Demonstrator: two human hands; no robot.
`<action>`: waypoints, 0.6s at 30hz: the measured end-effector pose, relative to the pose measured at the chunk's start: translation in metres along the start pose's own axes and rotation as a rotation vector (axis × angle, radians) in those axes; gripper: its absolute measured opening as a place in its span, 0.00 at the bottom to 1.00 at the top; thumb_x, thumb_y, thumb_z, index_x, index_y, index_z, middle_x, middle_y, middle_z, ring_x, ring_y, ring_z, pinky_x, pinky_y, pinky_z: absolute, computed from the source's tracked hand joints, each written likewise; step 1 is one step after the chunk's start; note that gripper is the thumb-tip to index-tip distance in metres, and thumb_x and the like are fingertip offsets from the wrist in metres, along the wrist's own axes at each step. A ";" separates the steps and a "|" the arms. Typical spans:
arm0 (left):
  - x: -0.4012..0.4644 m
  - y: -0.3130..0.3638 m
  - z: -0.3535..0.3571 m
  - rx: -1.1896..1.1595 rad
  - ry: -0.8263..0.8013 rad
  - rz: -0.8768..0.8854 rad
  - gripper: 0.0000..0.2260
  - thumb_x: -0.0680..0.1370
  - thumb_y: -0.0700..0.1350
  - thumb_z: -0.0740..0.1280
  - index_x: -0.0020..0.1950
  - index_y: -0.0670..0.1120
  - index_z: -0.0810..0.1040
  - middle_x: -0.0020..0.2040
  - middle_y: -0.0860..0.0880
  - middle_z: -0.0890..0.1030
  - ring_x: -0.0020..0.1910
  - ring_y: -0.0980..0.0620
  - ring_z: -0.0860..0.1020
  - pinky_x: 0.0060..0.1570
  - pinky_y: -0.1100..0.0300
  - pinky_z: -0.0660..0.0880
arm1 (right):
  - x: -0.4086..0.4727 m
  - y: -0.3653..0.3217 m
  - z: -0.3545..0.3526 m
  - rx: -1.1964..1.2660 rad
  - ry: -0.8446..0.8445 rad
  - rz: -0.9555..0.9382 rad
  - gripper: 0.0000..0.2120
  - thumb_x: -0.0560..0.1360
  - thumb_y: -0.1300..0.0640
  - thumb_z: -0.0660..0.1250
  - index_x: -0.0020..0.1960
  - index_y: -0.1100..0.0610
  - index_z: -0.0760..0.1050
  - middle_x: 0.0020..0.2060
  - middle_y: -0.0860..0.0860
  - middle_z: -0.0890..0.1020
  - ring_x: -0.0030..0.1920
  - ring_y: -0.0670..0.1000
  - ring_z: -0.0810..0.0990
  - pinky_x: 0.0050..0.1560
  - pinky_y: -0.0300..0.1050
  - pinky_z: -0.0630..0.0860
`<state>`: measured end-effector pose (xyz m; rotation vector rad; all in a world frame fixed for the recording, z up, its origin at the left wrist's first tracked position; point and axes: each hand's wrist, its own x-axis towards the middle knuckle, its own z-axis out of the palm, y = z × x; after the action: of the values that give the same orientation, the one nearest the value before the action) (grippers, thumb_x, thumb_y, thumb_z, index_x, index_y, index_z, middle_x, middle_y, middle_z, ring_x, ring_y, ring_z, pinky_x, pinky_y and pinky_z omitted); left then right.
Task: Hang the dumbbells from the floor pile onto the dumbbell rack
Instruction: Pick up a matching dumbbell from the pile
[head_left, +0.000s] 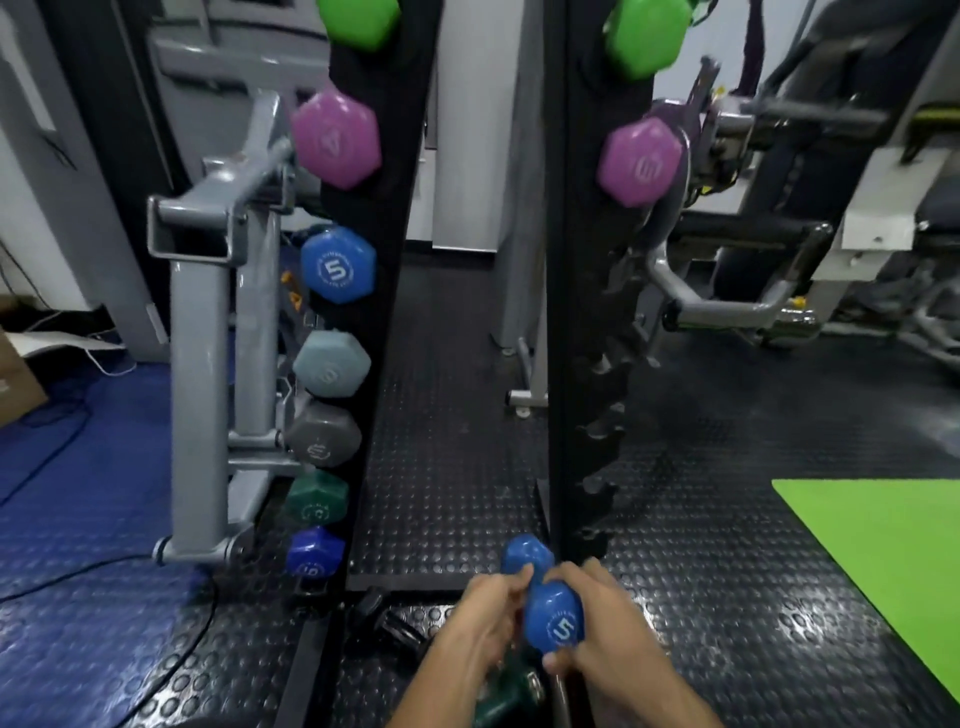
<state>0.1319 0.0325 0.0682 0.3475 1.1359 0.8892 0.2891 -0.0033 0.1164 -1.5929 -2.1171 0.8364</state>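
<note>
A blue dumbbell marked 5 (553, 616) is low in the middle, held between both hands. My left hand (483, 610) grips its handle from the left; my right hand (605, 629) wraps round its near head from the right. The black rack has two uprights. Its left upright (384, 291) carries green, purple, blue, pale blue, grey, dark green and blue dumbbells. Its right upright (576, 322) carries a green (647, 34) and a purple dumbbell (641, 163); the hooks below are bare. A dark green dumbbell (506, 691) lies on the floor under my hands.
Black studded rubber flooring (447, 467) runs between the uprights. A grey metal stand (208, 332) is left of the rack. A green mat (893, 561) lies at right. Grey gym machines (779, 249) stand behind right. Cables cross the blue floor at left.
</note>
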 end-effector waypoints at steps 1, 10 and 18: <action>-0.004 0.006 0.007 -0.004 0.007 0.024 0.10 0.81 0.37 0.68 0.57 0.31 0.81 0.47 0.36 0.86 0.40 0.41 0.86 0.38 0.50 0.82 | 0.000 0.000 -0.008 0.008 0.014 -0.035 0.33 0.56 0.54 0.81 0.54 0.34 0.71 0.50 0.42 0.74 0.46 0.40 0.77 0.45 0.28 0.70; -0.048 0.069 0.081 0.144 -0.038 0.316 0.11 0.74 0.43 0.77 0.37 0.41 0.80 0.30 0.46 0.75 0.28 0.52 0.71 0.31 0.60 0.71 | -0.021 -0.024 -0.087 0.128 0.358 -0.188 0.27 0.54 0.46 0.81 0.51 0.35 0.79 0.48 0.39 0.84 0.47 0.42 0.83 0.49 0.49 0.80; -0.093 0.161 0.149 0.286 -0.219 0.496 0.09 0.85 0.45 0.63 0.51 0.42 0.80 0.38 0.46 0.83 0.34 0.51 0.81 0.33 0.60 0.79 | -0.026 -0.057 -0.168 0.166 0.628 -0.257 0.27 0.58 0.62 0.87 0.51 0.44 0.81 0.46 0.44 0.85 0.47 0.47 0.84 0.50 0.55 0.80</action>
<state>0.1820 0.0894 0.2936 0.9696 0.9867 1.0869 0.3563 0.0014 0.2824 -1.2466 -1.6941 0.3481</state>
